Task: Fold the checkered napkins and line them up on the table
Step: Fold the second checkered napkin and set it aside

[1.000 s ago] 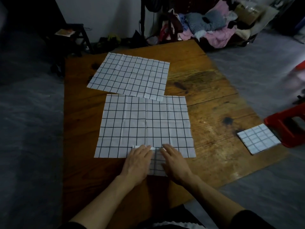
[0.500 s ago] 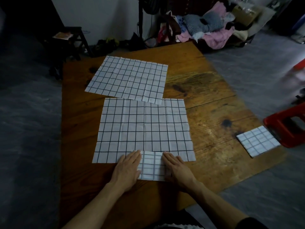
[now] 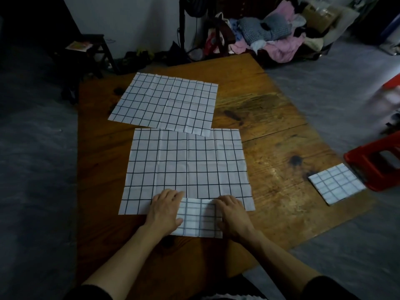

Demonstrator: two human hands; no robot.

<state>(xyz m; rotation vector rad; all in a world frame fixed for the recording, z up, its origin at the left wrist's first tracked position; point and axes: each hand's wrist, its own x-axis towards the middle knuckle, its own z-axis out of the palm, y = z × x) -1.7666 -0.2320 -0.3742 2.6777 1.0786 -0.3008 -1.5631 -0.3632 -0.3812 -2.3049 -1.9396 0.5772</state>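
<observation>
both hands, left hand (image 3: 165, 210) and right hand (image 3: 232, 214), are pressing flat-fingered on the folded napkin (image 3: 199, 218) between them, its finished mate (image 3: 336, 184) lying well right.

I see my left hand (image 3: 165, 210) and right hand (image 3: 232, 215) lying flat on either side of a small folded napkin (image 3: 200, 217) near the desk (image 3: 270, 135) edge, an unfolded napkin (image 3: 186, 165) just beyond, another spread napkin (image 3: 166, 102) farther, a second folded napkin (image 3: 336, 182) at right beside a red stool (image 3: 374, 163)

Worn brown wooden table (image 3: 270, 131), two unfolded white black-checked cloth napkins (image 3: 166, 105) (image 3: 186, 165), small folded one (image 3: 198, 217) near edge, another folded square (image 3: 336, 184) far right corner
</observation>
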